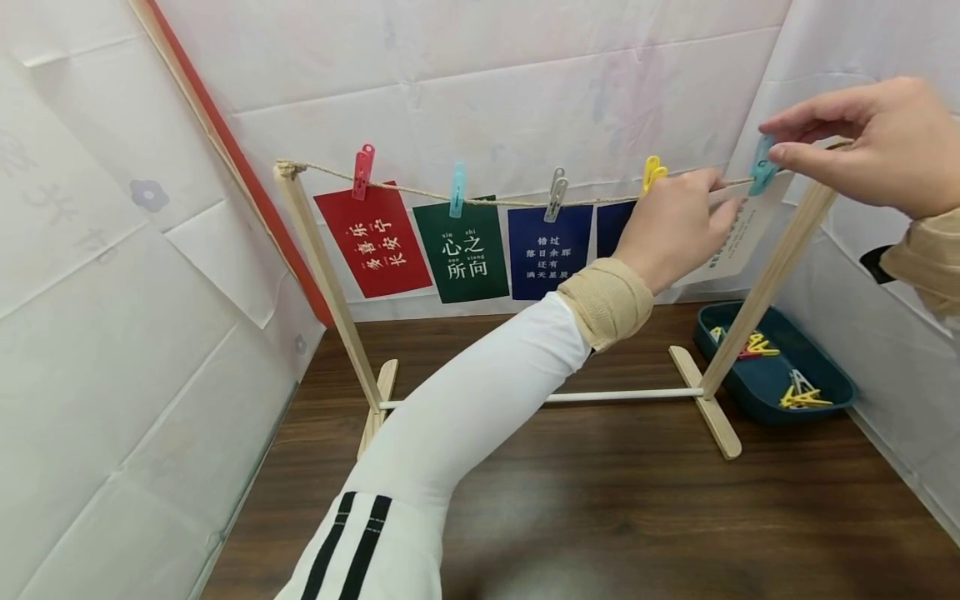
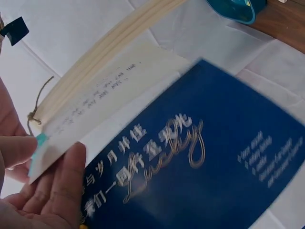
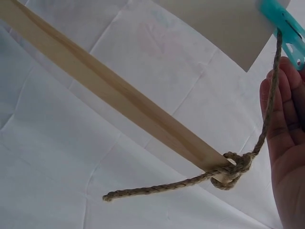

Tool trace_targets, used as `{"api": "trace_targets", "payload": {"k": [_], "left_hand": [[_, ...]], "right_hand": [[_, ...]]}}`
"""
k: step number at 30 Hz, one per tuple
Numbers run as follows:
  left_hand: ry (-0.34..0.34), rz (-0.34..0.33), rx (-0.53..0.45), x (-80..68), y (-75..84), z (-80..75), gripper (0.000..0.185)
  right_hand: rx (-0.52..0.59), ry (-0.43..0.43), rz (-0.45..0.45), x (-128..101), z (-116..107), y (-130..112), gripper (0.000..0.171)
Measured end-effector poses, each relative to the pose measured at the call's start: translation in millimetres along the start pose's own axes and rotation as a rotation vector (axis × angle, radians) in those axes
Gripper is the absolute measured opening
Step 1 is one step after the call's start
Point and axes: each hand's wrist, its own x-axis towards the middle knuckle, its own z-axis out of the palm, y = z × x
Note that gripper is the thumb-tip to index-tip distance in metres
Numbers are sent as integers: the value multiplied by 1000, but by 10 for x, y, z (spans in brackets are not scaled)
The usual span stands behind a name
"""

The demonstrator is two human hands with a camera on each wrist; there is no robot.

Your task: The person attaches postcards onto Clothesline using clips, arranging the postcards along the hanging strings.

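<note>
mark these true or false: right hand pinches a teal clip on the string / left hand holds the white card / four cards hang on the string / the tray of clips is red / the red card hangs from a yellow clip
1. The right hand pinches a teal clip on the string. True.
2. The left hand holds the white card. True.
3. Four cards hang on the string. False: five show, red, green, two blue and white.
4. The tray of clips is red. False: it is dark teal.
5. The red card hangs from a yellow clip. False: its clip is pinkish red.
</note>
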Motion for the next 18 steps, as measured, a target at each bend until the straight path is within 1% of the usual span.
{"api": "trace_targets", "payload": {"k": [4, 8, 13, 16, 18], "left_hand": [[-6, -20, 58, -52, -24, -22, 26], [-14, -17, 102, -103, -58, -37, 24], [-44, 6, 103, -148, -84, -28, 24], [-60, 9, 109, -166, -93, -16, 25], [-69, 0, 105, -174, -97, -9, 25]], "right_hand": [[5, 15, 4, -2, 22, 10, 25], [2, 23, 13, 2, 33, 8, 26], [-11, 24, 28, 3, 42, -8, 26], [-19, 24, 38, 3, 53, -16, 26], [-17, 24, 47, 2, 57, -16, 27]]}}
